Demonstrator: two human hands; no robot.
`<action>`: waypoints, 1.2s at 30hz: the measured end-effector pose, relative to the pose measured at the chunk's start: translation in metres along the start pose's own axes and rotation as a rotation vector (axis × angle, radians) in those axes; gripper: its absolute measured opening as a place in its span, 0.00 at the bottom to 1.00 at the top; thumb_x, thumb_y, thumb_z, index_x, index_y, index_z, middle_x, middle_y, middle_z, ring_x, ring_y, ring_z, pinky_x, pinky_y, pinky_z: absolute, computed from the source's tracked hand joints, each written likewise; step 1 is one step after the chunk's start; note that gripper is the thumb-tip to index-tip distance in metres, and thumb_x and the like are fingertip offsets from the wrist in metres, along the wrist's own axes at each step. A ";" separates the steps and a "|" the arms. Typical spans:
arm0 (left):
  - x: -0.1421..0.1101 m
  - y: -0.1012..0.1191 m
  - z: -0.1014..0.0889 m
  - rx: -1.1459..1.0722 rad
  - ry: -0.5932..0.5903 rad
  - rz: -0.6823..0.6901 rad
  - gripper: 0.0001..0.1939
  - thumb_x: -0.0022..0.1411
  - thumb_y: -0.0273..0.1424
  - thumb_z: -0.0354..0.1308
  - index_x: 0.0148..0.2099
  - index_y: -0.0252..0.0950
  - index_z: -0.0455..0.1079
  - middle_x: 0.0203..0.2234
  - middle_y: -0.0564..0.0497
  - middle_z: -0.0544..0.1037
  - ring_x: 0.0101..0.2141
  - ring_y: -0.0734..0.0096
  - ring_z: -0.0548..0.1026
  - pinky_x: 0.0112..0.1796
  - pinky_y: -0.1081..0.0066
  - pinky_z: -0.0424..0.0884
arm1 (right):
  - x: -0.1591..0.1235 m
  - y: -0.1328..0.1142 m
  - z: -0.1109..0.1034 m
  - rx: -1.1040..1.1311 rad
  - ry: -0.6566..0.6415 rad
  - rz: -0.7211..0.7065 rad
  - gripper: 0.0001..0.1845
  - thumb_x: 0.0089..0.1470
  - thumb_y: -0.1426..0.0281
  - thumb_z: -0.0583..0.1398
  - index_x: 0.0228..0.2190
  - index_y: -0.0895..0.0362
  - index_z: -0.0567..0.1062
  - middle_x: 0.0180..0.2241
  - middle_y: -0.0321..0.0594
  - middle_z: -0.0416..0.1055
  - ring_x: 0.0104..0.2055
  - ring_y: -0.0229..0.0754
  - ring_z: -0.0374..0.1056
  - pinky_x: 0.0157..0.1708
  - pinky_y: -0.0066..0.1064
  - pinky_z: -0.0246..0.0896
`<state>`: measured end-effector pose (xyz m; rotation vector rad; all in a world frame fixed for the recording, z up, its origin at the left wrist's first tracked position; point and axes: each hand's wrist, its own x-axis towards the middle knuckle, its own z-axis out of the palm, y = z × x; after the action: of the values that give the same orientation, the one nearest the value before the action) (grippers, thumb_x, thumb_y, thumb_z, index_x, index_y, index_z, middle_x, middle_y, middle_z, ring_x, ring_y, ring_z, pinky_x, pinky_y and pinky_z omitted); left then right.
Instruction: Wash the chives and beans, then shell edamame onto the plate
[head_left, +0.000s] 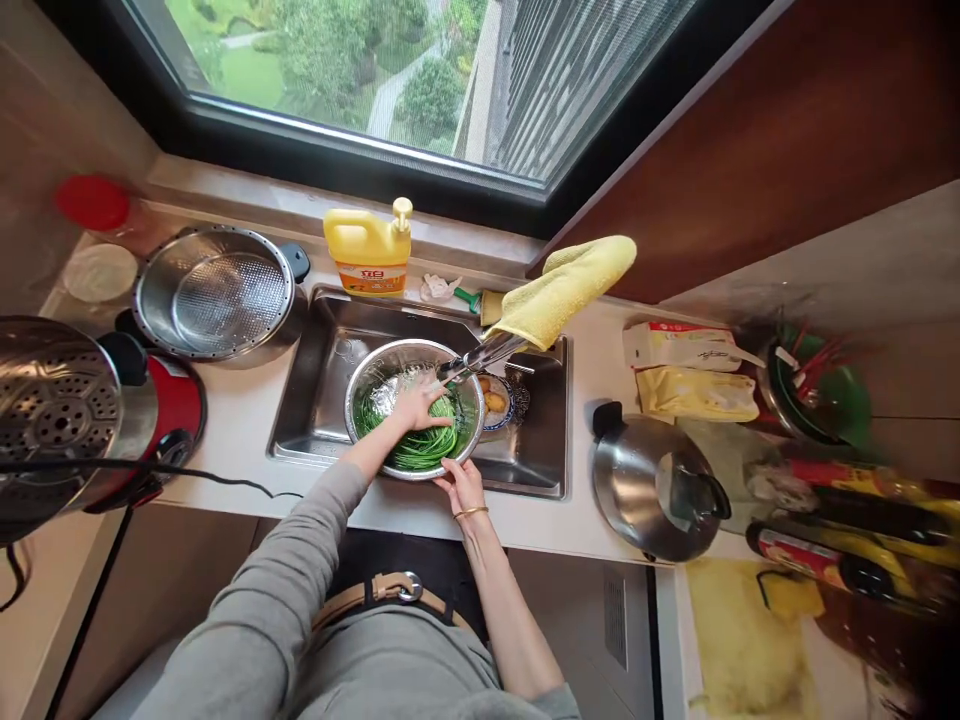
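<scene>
A round metal bowl [357, 378] sits in the sink [304, 400], tilted slightly, beneath the faucet [491, 352]. Inside it lie long, thin green vegetable stalks [424, 452], curled around the bowl's wall in shiny water. My left hand [420, 405] reaches into the bowl over the stalks, its fingers spread near the faucet's mouth. At the front right rim, my right hand [463, 487] grips the bowl, thumb at the edge and fingers underneath. A blue-patterned dish with yellowish round pieces [493, 400] is partly hidden behind the bowl.
A yellow cloth [562, 295] drapes over the faucet. Behind the sink stands a yellow soap jug [367, 250]. A steamer pot [217, 290] and a red-based cooker [176, 410] are left; a domed metal lid [652, 485] and packages [694, 390] lie right.
</scene>
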<state>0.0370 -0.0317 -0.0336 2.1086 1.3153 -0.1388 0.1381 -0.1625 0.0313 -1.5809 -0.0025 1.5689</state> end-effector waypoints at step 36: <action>-0.011 -0.007 -0.085 0.160 0.231 0.155 0.12 0.61 0.32 0.53 0.45 0.36 0.74 0.41 0.42 0.74 0.45 0.58 0.69 0.48 0.63 0.64 | -0.033 -0.014 -0.006 0.059 -0.132 -0.098 0.14 0.29 0.68 0.68 0.20 0.56 0.69 0.17 0.29 0.68 0.21 0.35 0.65 0.21 0.29 0.68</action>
<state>0.0060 0.0102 0.0349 2.4115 1.3003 0.0697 0.1442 -0.1753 0.0648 -1.4088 -0.1030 1.5792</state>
